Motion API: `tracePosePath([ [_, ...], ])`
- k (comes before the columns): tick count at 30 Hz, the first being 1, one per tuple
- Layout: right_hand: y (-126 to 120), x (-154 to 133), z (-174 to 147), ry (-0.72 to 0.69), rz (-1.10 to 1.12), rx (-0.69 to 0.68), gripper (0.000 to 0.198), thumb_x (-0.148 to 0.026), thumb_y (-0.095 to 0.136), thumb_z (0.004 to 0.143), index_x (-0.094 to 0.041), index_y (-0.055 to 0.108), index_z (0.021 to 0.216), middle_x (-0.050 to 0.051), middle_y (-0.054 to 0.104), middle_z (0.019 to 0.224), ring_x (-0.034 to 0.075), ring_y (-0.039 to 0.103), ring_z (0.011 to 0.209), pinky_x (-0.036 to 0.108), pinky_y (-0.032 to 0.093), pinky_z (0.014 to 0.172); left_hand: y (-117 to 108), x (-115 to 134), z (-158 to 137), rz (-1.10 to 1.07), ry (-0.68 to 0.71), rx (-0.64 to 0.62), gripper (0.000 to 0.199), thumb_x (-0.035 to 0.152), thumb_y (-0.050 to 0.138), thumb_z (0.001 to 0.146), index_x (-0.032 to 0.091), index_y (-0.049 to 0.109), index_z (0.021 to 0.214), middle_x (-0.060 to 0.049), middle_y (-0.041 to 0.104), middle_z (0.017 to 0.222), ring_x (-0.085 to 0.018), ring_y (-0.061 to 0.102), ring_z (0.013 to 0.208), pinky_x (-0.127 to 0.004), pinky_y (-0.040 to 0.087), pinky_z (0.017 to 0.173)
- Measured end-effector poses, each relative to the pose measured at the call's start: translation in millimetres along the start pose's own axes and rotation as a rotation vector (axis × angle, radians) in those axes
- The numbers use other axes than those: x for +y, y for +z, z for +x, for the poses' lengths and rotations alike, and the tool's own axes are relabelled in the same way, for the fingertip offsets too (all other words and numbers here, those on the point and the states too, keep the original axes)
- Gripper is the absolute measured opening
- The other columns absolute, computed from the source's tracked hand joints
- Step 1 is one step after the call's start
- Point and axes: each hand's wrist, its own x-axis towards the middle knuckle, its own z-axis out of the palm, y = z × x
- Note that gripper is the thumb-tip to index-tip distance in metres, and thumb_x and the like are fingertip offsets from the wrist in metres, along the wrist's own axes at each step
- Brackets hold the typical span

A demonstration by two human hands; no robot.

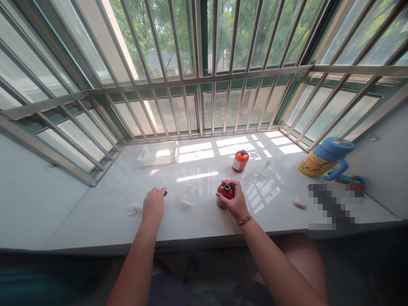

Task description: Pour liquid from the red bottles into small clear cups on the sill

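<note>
My right hand point(238, 203) is wrapped round a small red bottle point(225, 194) that stands on the white sill; its round mouth is uncovered at the top. Pinched in my left hand point(153, 207), a little way to the left, is a small black cap point(165, 193), mostly hidden by the fingers. A second, orange-red bottle point(240, 162) with a black cap on and a pale label stands just behind the first. Between my hands lies a clear plastic piece point(188, 196), too faint to name. Something white and crumpled point(135, 210) is beside my left wrist.
A white perforated basket point(158, 160) sits at the back left. On the right stand a blue and yellow thermos cup point(325, 158) with a handle and a small beige lump point(299, 202). Metal window bars point(200, 80) close off the back; the sill's front edge runs below my wrists.
</note>
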Motion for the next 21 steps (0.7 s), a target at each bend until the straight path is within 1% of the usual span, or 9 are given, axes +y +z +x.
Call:
tracePosePath([
  [2, -0.1, -0.2, 0.0, -0.005, -0.002, -0.001, 0.052, -0.041, 0.089, 0.080, -0.027, 0.055, 0.116, 0.010, 0.069, 0.128, 0.028, 0.068, 0.118, 0.047, 0.058, 0.102, 7.1, -9.7, -1.5, 0.079, -0.001, -0.073, 0.049, 0.008, 0.043, 0.101, 0.023, 0.074, 0.135, -0.012, 0.068, 0.108, -0.030, 0.063, 0.100, -0.039, 0.054, 0.086],
  [5, -0.3, -0.3, 0.1, -0.012, -0.006, -0.006, 0.051, -0.041, 0.089, 0.080, -0.027, 0.055, 0.116, 0.009, 0.069, 0.128, 0.028, 0.068, 0.118, 0.048, 0.057, 0.103, 13.1, -12.8, -5.1, 0.074, 0.051, -0.115, 0.055, 0.005, 0.040, 0.099, 0.027, 0.074, 0.136, -0.011, 0.066, 0.110, -0.029, 0.062, 0.101, -0.039, 0.054, 0.085],
  [7, -0.5, 0.1, 0.2, -0.013, -0.011, -0.007, 0.051, -0.040, 0.089, 0.080, -0.028, 0.055, 0.116, 0.009, 0.068, 0.128, 0.028, 0.068, 0.118, 0.048, 0.056, 0.104, 14.2, -9.9, -7.7, 0.010, 0.071, -0.103, 0.059, 0.001, 0.041, 0.095, 0.028, 0.074, 0.135, -0.011, 0.066, 0.112, -0.029, 0.062, 0.101, -0.040, 0.055, 0.088],
  [10, -0.5, 1.4, 0.3, -0.010, -0.010, -0.004, 0.051, -0.041, 0.089, 0.080, -0.028, 0.055, 0.116, 0.009, 0.068, 0.129, 0.028, 0.068, 0.118, 0.049, 0.056, 0.104, 14.4, 0.0, -11.2, -0.167, 0.093, -0.004, 0.060, -0.001, 0.044, 0.089, 0.023, 0.073, 0.136, -0.012, 0.067, 0.117, -0.029, 0.064, 0.108, -0.045, 0.055, 0.100],
  [12, -0.6, 2.6, 0.4, -0.015, -0.007, -0.001, 0.052, -0.042, 0.090, 0.080, -0.028, 0.055, 0.115, 0.009, 0.068, 0.129, 0.029, 0.068, 0.118, 0.050, 0.056, 0.105, 15.8, 11.0, -12.9, -0.327, 0.157, 0.061, 0.054, 0.005, 0.048, 0.091, 0.021, 0.068, 0.140, -0.013, 0.067, 0.126, -0.029, 0.063, 0.119, -0.048, 0.052, 0.111],
  [14, -0.9, 3.7, 0.6, -0.022, 0.000, -0.007, 0.054, -0.043, 0.091, 0.079, -0.028, 0.055, 0.115, 0.010, 0.069, 0.129, 0.030, 0.068, 0.120, 0.052, 0.056, 0.106, 19.9, 26.3, -13.7, -0.473, 0.236, 0.065, 0.051, 0.021, 0.058, 0.097, 0.021, 0.058, 0.148, -0.013, 0.063, 0.141, -0.031, 0.059, 0.134, -0.051, 0.047, 0.121],
  [16, -1.7, 4.5, 0.9, -0.023, 0.018, -0.020, 0.057, -0.044, 0.093, 0.077, -0.028, 0.055, 0.117, 0.010, 0.069, 0.130, 0.031, 0.068, 0.122, 0.052, 0.056, 0.107, 26.5, 44.9, -13.3, -0.571, 0.260, 0.027, 0.070, 0.038, 0.071, 0.094, 0.023, 0.046, 0.157, -0.014, 0.054, 0.157, -0.034, 0.051, 0.147, -0.055, 0.041, 0.126],
  [19, -3.2, 4.4, 1.4, -0.021, 0.038, -0.038, 0.063, -0.044, 0.095, 0.074, -0.028, 0.056, 0.121, 0.010, 0.068, 0.131, 0.031, 0.067, 0.125, 0.052, 0.055, 0.109, 38.4, 73.0, -10.5, -0.649, 0.188, 0.002, 0.098, 0.042, 0.083, 0.083, 0.023, 0.032, 0.164, -0.017, 0.048, 0.163, -0.037, 0.047, 0.152, -0.057, 0.039, 0.127],
  [21, -4.1, 3.1, 1.5, -0.020, 0.035, -0.050, 0.065, -0.044, 0.096, 0.074, -0.029, 0.057, 0.123, 0.009, 0.068, 0.131, 0.031, 0.066, 0.125, 0.052, 0.055, 0.110, 44.2, 86.7, -8.0, -0.685, 0.109, 0.037, 0.095, 0.036, 0.082, 0.083, 0.022, 0.033, 0.163, -0.018, 0.052, 0.158, -0.036, 0.050, 0.150, -0.057, 0.041, 0.126],
])
